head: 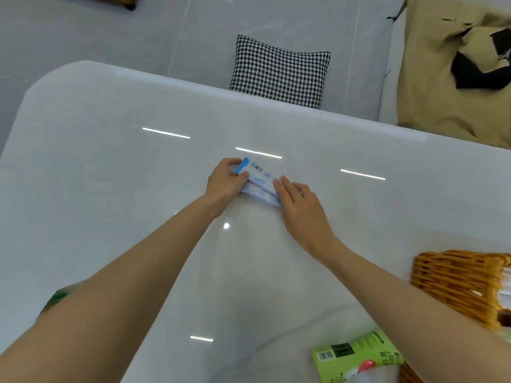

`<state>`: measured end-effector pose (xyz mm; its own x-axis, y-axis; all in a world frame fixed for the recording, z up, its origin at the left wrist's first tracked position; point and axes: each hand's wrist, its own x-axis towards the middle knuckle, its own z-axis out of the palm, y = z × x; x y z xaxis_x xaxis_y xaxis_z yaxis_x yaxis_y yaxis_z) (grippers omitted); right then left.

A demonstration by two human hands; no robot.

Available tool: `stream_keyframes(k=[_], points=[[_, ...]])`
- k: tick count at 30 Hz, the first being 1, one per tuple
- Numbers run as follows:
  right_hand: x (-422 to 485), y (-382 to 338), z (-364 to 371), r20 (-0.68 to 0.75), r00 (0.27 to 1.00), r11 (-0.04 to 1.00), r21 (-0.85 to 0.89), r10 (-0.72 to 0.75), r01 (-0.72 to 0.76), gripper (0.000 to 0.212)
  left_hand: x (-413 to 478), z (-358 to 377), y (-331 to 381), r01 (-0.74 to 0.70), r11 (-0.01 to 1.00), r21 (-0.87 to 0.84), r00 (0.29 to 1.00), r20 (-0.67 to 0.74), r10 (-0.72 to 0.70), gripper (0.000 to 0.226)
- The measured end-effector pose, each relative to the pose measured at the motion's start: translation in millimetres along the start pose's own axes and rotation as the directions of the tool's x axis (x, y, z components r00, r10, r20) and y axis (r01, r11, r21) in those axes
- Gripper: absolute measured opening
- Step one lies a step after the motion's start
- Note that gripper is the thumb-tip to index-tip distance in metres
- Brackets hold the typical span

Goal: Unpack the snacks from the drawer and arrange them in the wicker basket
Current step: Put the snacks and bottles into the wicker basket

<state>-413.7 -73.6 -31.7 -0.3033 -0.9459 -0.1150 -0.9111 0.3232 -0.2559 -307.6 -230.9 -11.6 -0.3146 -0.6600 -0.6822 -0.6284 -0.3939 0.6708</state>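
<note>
By basket (456, 277) — green packet (356, 355) (left hand (224, 183) grips sachets (258, 176)).

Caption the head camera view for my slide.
Left hand grips and right hand presses blue-and-white snack packets on the white table; wicker basket and green pouch nearby.

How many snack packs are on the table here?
3: two blue packs, stacked mid-table, the left hand gripping them and the right hand resting on them; one green pack at the near edge by the basket. More may be hidden in the basket.
</note>
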Motion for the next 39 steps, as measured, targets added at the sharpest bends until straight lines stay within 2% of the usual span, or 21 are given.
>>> stream_keyframes(k=[2,5,7,9,11,13,17,21,24,28,32,36,39], points=[[1.5,2.4,-4.2,0.007,1.000,0.997,0.077,0.017,-0.017,0.052,-8.1,5.8,-3.3,-0.008,0.996,-0.089,1.000,0.005,0.009,0.033],[2.8,6.7,-16.3,0.091,0.989,0.952,0.276,0.113,-0.134,0.032,-22.5,8.1,-2.9,0.003,0.976,-0.217,1.000,-0.010,-0.005,0.029],[-1.4,7.8,-28.7,0.134,0.978,0.893,0.402,0.162,-0.203,0.025,-32.9,9.0,-3.0,-0.011,0.989,-0.146,1.000,0.023,0.015,0.030],[-13.0,11.2,-48.5,0.190,0.958,0.790,0.542,0.216,-0.286,0.020,-47.4,10.0,-1.5,-0.047,0.998,-0.031,0.997,0.062,0.049,0.033],[-27.6,17.6,-73.8,0.262,0.938,0.694,0.632,0.227,-0.344,0.017,-71.4,9.3,6.8,-0.103,0.994,0.022,0.989,0.113,0.100,0.023],[-45.5,24.5,-104.0,0.286,0.937,0.680,0.649,0.198,-0.342,0.016,-96.0,9.9,14.2,-0.185,0.980,0.067,0.972,0.161,0.173,0.018],[-85.3,38.0,-160.6,0.279,0.946,0.699,0.644,0.165,-0.312,0.016,-148.0,20.0,35.3,-0.301,0.951,0.074,0.946,0.149,0.288,0.017],[-146.7,63.4,-206.8,0.225,0.947,0.699,0.639,0.231,-0.322,0.015,-202.8,55.5,50.9,-0.390,0.914,0.113,0.900,0.259,0.352,0.018],[-197.1,95.5,-236.8,0.220,0.930,0.679,0.636,0.295,-0.366,0.017,-242.1,93.4,60.6,-0.557,0.807,0.197,0.803,0.377,0.462,0.036],[-267.1,137.6,-265.4,0.190,0.907,0.691,0.595,0.375,-0.410,0.019,-284.3,167.5,68.5,-0.735,0.565,0.375,0.671,0.519,0.529,0.040],[-317.8,181.4,-255.8,0.214,0.872,0.735,0.472,0.439,-0.486,0.022,-310.9,231.3,66.4,-0.762,0.355,0.542,0.640,0.544,0.543,0.039],[-333.2,209.7,-220.9,0.178,0.874,0.814,0.319,0.451,-0.485,0.029,-316.6,275.3,50.7,-0.697,0.102,0.710,0.627,0.535,0.566,0.038],[-332.0,214.7,-197.2,0.135,0.887,0.854,0.239,0.442,-0.462,0.028,-310.9,291.9,35.9,-0.619,0.015,0.786,0.661,0.510,0.551,0.032]])
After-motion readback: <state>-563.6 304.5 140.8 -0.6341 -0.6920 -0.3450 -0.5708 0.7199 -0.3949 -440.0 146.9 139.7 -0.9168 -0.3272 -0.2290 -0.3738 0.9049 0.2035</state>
